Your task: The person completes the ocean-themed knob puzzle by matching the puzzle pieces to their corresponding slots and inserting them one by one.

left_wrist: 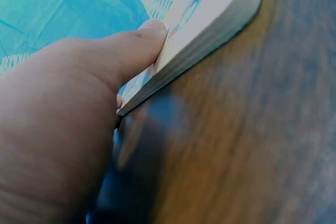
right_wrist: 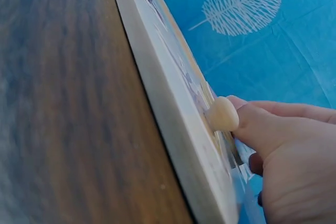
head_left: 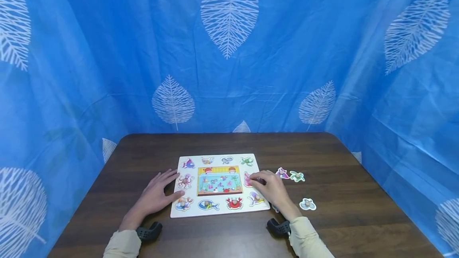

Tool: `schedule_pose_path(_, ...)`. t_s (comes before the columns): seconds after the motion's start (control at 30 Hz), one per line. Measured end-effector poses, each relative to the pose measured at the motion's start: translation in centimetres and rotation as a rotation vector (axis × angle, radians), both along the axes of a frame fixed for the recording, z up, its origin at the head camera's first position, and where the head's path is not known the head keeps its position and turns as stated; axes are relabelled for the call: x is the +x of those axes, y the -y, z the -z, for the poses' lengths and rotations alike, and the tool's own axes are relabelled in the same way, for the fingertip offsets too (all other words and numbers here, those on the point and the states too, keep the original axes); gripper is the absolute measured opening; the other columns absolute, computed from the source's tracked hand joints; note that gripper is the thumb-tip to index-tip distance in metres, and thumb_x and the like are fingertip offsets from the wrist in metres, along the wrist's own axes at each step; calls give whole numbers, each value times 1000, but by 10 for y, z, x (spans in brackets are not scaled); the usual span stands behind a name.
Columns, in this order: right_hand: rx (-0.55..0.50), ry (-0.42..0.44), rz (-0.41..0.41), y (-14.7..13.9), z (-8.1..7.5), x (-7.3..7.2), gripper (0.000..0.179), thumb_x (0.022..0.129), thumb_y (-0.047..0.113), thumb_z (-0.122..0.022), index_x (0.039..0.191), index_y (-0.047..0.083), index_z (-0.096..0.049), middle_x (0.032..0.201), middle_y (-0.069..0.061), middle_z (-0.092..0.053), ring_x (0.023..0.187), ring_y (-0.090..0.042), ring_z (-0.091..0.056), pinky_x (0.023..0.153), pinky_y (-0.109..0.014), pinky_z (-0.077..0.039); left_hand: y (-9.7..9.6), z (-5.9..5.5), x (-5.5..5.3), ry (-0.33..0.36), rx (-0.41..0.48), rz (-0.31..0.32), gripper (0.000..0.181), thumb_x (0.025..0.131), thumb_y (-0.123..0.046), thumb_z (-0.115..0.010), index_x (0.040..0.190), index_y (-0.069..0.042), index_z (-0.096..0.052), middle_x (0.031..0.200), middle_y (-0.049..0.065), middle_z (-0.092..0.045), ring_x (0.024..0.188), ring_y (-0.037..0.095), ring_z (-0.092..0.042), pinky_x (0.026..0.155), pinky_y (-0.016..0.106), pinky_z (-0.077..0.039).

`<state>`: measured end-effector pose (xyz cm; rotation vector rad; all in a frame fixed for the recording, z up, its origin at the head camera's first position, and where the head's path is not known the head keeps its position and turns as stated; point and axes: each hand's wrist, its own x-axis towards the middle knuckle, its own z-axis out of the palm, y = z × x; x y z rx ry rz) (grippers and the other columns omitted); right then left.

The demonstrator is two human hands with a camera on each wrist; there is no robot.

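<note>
A white wooden peg puzzle board point(head_left: 222, 212) with sea animals lies on the table. My left hand point(head_left: 154, 196) rests at its left edge, fingers spread and thumb point(left_wrist: 139, 45) touching the border. My right hand point(head_left: 274, 189) is over the right border, thumb and fingertips pinching a pink puzzle piece point(head_left: 247, 179) at its recess; its peg is hidden. Just below sits a purple-and-yellow piece point(head_left: 256, 198), whose round wooden knob point(right_wrist: 223, 114) shows in the right wrist view. A crab piece point(head_left: 234, 203), a blue fish piece point(head_left: 208, 205) and an octopus piece point(head_left: 185, 181) are in the board.
Right of the board lie a pink-purple piece point(head_left: 282, 173), a green turtle piece point(head_left: 297, 176) and a greyish piece point(head_left: 307, 204). Another piece point(head_left: 275, 209) is partly hidden by the right wrist. A blue leaf-patterned curtain point(head_left: 229, 90) surrounds the dark wooden table point(head_left: 358, 218).
</note>
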<state>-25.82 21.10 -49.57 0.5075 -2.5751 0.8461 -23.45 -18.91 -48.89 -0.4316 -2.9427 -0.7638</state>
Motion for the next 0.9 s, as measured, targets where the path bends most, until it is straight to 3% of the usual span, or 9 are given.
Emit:
schedule_pose_path(0.33,-11,17,71,2,3,-5,18,86,23,-86,102,17,-82,105,-3,-79,99,-22,-73,85,-42,-60,-2,2,-2,6,15,-5,75,92,-48,-74,150,-6,-53,159,20,-45,151,43,-34,122,67,-24)
schedule_pose_path(0.67,-6,44,52,7,7,-7,17,86,23,-85,102,18,-82,106,-2,-79,105,-25,-74,92,-45,-60,1,6,2,40,-4,-22,76,93,-51,-73,151,-7,-51,160,20,-44,151,44,-32,121,68,-24)
schedule_pose_path(0.9,2,38,31,4,4,-7,15,89,21,-83,104,17,-81,106,-3,-78,103,-24,-73,88,-44,-60,-1,4,0,16,7,-12,75,93,-50,-73,150,-6,-52,160,19,-44,151,43,-33,122,67,-24)
